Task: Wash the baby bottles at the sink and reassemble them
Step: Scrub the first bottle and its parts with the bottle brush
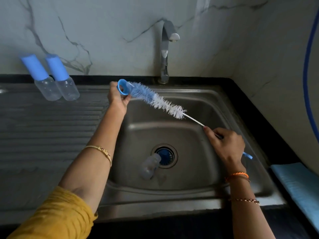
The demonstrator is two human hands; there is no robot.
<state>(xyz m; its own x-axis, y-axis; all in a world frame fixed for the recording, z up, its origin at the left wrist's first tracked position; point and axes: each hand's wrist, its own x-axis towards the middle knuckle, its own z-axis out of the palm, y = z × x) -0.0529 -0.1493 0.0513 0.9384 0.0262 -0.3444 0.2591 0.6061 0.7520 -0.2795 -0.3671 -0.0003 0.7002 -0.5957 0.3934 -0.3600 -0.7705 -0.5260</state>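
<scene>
My left hand (117,98) grips a blue bottle ring (122,87) above the sink's back left corner. A long bottle brush (155,99) with blue and white bristles has its tip pushed into the ring. My right hand (226,144) holds the brush's thin handle over the right side of the basin. A clear bottle body (149,167) lies on its side in the sink (189,107), its mouth towards the drain (166,156). Two capped bottles (51,78) with blue covers stand on the drainboard at the back left.
The steel tap (166,50) rises behind the basin, with no water running. The ribbed drainboard (51,128) stretches to the left. A folded blue cloth (296,183) lies on the black counter at the right. A blue hose (307,66) curves along the right wall.
</scene>
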